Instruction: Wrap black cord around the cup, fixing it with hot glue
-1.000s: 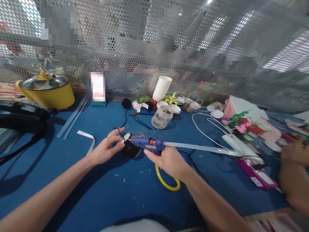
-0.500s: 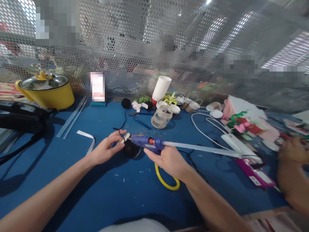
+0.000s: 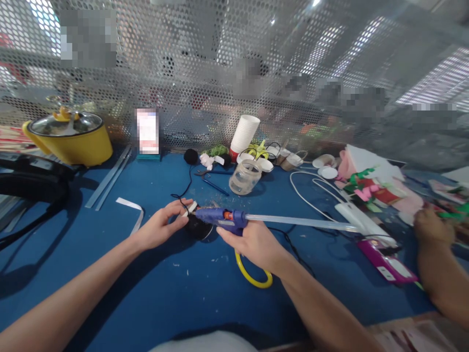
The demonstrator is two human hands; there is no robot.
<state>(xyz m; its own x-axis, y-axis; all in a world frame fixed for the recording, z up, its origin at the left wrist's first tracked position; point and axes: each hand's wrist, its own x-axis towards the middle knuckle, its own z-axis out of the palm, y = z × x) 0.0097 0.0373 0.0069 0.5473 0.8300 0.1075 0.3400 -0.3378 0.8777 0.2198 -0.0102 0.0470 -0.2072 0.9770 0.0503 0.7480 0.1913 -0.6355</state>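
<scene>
My right hand (image 3: 256, 244) is closed around a blue hot glue gun (image 3: 223, 218), with a long clear glue stick (image 3: 300, 222) sticking out of its back. The gun's nozzle points left at a small white piece (image 3: 190, 209) pinched in the fingers of my left hand (image 3: 164, 224). Black yarn (image 3: 182, 196) runs from that piece back to a black yarn ball (image 3: 190, 156). Below the nozzle lies a round black object (image 3: 200, 228), partly hidden by the gun. Yellow-handled scissors (image 3: 252, 278) lie under my right hand, their blades out of sight.
A clear jar (image 3: 245, 177), blue pliers (image 3: 214, 181) and stacked paper cups (image 3: 245, 132) stand or lie behind my hands. At left are a yellow pot (image 3: 71, 144) and a phone (image 3: 147, 131). A power strip (image 3: 362, 222), purple device (image 3: 388, 261) and another person's hand (image 3: 434, 227) are at right.
The glue gun has shifted slightly left, its nozzle nearer the white piece. My left hand has barely moved. The other person's hand at right has moved a little left.
</scene>
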